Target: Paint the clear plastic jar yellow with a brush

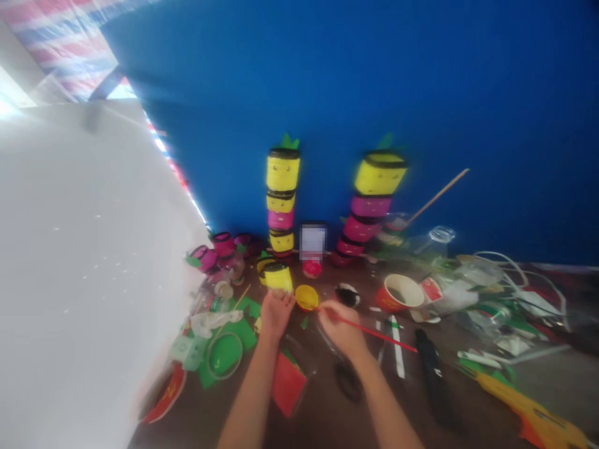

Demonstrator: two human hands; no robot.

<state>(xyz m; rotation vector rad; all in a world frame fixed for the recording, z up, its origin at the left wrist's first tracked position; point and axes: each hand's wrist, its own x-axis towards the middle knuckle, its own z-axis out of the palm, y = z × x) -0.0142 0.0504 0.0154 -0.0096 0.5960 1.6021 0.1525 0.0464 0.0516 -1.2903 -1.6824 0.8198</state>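
Right grip point(340, 326) has the red stick point(386, 337) (thin) jutting rightward

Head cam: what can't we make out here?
Head view:
Whether the left hand grips the yellow cup: blur hides the contact.
Tip of the red stick: lost in blur near the right hand.
Content of the small panel: masked by pixelation.
Rear of the yellow glue gun: cut off at the lower right corner.
Markings on the upright cup stack: small, blurred.

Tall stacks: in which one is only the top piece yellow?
The right stack, pinkish below; the left stack has yellow lower down too.
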